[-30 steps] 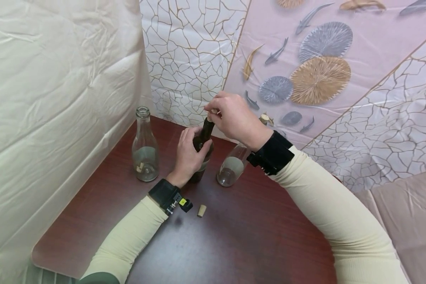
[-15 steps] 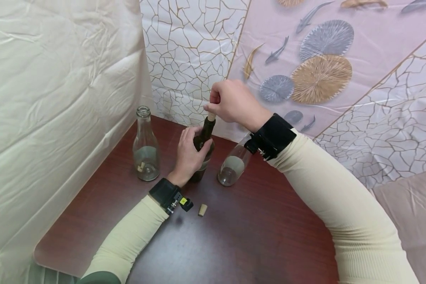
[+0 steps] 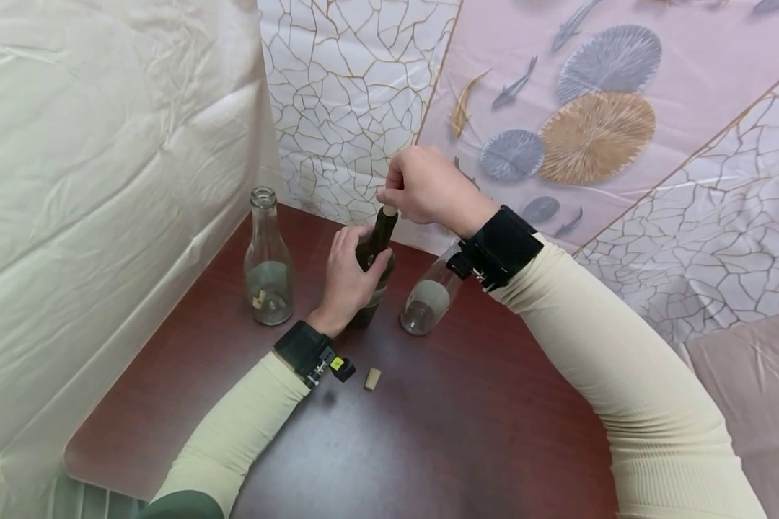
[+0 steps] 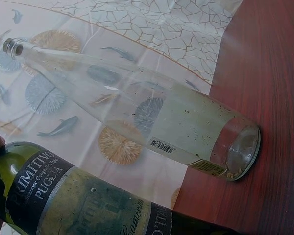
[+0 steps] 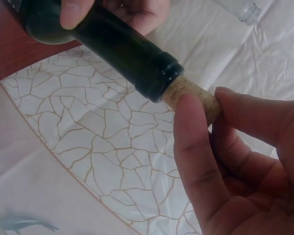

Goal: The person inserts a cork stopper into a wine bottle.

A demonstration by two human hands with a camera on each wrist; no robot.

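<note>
Where clear glass stands: left clear bottle (image 3: 268,270), right clear bottle (image 3: 428,297), its neck partly behind our wrist strap (image 3: 503,246) in the head view; loose cork (image 3: 373,379) nearer us
Dark bottle (image 3: 381,240): between both on the table (image 3: 467,411); upright, mouth up, long axis near vertical
Left hand (image 3: 349,277): we grip the shoulder
Right hand (image 3: 431,184): we pinch a second cork (image 5: 187,87) at the mouth
</note>
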